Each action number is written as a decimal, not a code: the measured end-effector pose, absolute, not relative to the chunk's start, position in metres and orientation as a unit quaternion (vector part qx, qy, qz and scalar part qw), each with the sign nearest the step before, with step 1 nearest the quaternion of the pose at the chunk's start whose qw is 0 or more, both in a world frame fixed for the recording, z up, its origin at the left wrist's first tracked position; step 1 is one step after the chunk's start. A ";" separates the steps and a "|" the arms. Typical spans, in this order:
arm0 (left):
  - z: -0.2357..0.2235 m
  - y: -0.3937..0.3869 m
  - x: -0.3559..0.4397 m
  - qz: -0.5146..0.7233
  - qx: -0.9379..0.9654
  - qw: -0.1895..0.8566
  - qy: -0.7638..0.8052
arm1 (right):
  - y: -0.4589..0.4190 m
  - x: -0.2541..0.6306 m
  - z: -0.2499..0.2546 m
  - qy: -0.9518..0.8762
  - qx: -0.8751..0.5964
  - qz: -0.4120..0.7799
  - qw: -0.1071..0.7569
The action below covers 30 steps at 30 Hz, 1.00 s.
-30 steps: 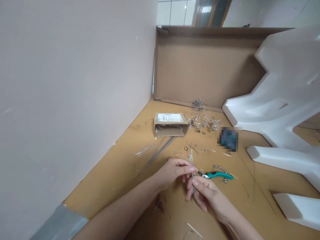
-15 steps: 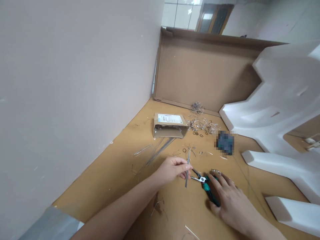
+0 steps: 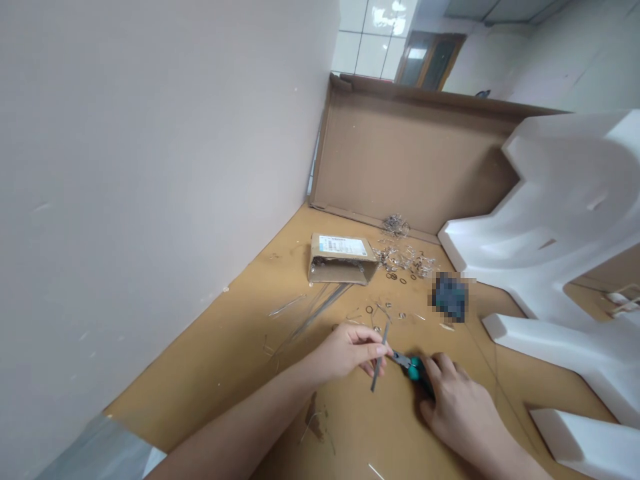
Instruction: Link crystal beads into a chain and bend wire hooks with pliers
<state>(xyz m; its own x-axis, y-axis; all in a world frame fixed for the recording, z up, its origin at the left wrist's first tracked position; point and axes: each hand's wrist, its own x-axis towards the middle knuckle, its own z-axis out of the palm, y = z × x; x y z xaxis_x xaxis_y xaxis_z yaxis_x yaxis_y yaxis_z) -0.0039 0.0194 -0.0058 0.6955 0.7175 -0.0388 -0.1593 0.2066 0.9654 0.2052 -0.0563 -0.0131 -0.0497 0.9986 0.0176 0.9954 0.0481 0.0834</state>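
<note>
pliers [image 3: 414, 368] lie in my right hand [image 3: 457, 400], its grip closed around the green-and-dark handles, their nose pointing left and ending right by the fingertips of my left hand [image 3: 345, 353]. that left grip is pressed together, pinching thin metal strips [image 3: 376, 378] that stand tilted, sticking out above and below the fingers.

from here i read the edges: the surface [image 3: 200, 363] meets a pale wall [image 3: 175, 167] along the left, a cardboard panel [image 3: 415, 147] stands across the back, and white foam [image 3: 487, 247] borders the right with its prongs reaching in. an open-ended cardboard box [image 3: 343, 248] sits beyond my hands, long wires [image 3: 320, 312] by its mouth, small metal pieces [image 3: 405, 260] scattered to its right, and a pixelated dark object [image 3: 451, 297] near the foam. i have open room left of my left forearm, and between my right hand and the nearest prong.
</note>
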 end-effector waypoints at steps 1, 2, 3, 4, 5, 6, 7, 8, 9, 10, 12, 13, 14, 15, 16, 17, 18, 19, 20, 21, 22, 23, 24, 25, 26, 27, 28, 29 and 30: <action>-0.006 0.019 -0.004 0.297 0.554 0.737 0.246 | -0.055 0.208 -0.008 0.715 0.699 -0.002 -0.007; -0.006 0.019 -0.005 0.296 0.554 0.740 0.240 | -0.055 0.212 -0.002 0.704 0.706 -0.057 -0.046; -0.005 0.019 -0.005 0.294 0.553 0.744 0.234 | -0.056 0.216 0.005 0.691 0.705 -0.130 -0.089; -0.005 0.019 -0.006 0.291 0.553 0.747 0.229 | -0.057 0.220 0.012 0.675 0.691 -0.219 -0.138; -0.005 0.018 -0.006 0.288 0.551 0.750 0.225 | -0.059 0.223 0.019 0.651 0.662 -0.321 -0.185; -0.004 0.018 -0.006 0.284 0.550 0.754 0.221 | -0.061 0.226 0.025 0.620 0.616 -0.430 -0.227; -0.004 0.017 -0.007 0.278 0.549 0.758 0.218 | -0.064 0.227 0.030 0.573 0.566 -0.529 -0.266; -0.004 0.017 -0.007 0.271 0.547 0.763 0.214 | -0.067 0.227 0.034 0.523 0.519 -0.609 -0.294; -0.004 0.016 -0.007 0.264 0.545 0.768 0.209 | -0.069 0.226 0.036 0.479 0.481 -0.666 -0.309; -0.003 0.016 -0.007 0.257 0.544 0.772 0.204 | -0.072 0.224 0.037 0.444 0.456 -0.703 -0.317; -0.002 0.016 -0.008 0.248 0.543 0.778 0.196 | -0.075 0.218 0.036 0.406 0.427 -0.742 -0.319; -0.001 0.015 -0.008 0.248 0.543 0.779 0.192 | -0.076 0.215 0.034 0.393 0.415 -0.754 -0.323; -0.001 0.015 -0.008 0.249 0.542 0.780 0.189 | -0.077 0.212 0.033 0.380 0.401 -0.767 -0.326; 0.000 0.015 -0.008 0.252 0.541 0.781 0.188 | -0.078 0.209 0.032 0.367 0.387 -0.781 -0.326; 0.001 0.015 -0.009 0.254 0.538 0.781 0.187 | -0.080 0.207 0.031 0.359 0.377 -0.790 -0.324; 0.001 0.015 -0.009 0.255 0.536 0.782 0.187 | -0.081 0.206 0.030 0.356 0.374 -0.794 -0.322; 0.002 0.014 -0.009 0.254 0.535 0.783 0.188 | -0.083 0.206 0.029 0.359 0.378 -0.790 -0.322; 0.002 0.014 -0.009 0.250 0.536 0.784 0.188 | -0.084 0.206 0.028 0.369 0.386 -0.781 -0.324; 0.002 0.013 -0.009 0.244 0.537 0.785 0.189 | -0.086 0.207 0.027 0.382 0.395 -0.768 -0.329; 0.001 0.013 -0.008 0.237 0.539 0.785 0.190 | -0.088 0.209 0.026 0.395 0.404 -0.754 -0.335; 0.001 0.012 -0.008 0.230 0.542 0.786 0.192 | -0.089 0.211 0.026 0.409 0.413 -0.739 -0.341; 0.001 0.012 -0.008 0.223 0.544 0.785 0.194 | -0.089 0.213 0.027 0.423 0.423 -0.725 -0.341; 0.000 0.012 -0.007 0.216 0.547 0.785 0.195 | -0.090 0.215 0.028 0.438 0.436 -0.710 -0.336; -0.001 0.011 -0.007 0.209 0.549 0.785 0.196 | -0.089 0.218 0.030 0.455 0.452 -0.695 -0.326; -0.001 0.011 -0.007 0.202 0.551 0.786 0.196 | -0.089 0.219 0.033 0.472 0.468 -0.680 -0.311; -0.001 0.011 -0.007 0.195 0.552 0.787 0.194 | -0.087 0.221 0.036 0.488 0.483 -0.666 -0.291; -0.001 0.011 -0.007 0.190 0.552 0.789 0.193 | -0.086 0.222 0.040 0.505 0.495 -0.654 -0.270; -0.001 0.011 -0.007 0.186 0.552 0.790 0.192 | -0.084 0.222 0.044 0.518 0.504 -0.644 -0.250; -0.001 0.011 -0.008 0.183 0.552 0.790 0.192 | -0.082 0.221 0.047 0.530 0.508 -0.638 -0.233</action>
<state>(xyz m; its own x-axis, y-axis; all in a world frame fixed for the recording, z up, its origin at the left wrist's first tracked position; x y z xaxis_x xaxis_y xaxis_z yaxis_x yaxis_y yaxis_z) -0.0077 0.0114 -0.0008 0.8589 0.5019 -0.1018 -0.0774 0.3237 0.9430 0.2212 -0.0818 0.0473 -0.3758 0.8361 -0.3997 0.2409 -0.3283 -0.9133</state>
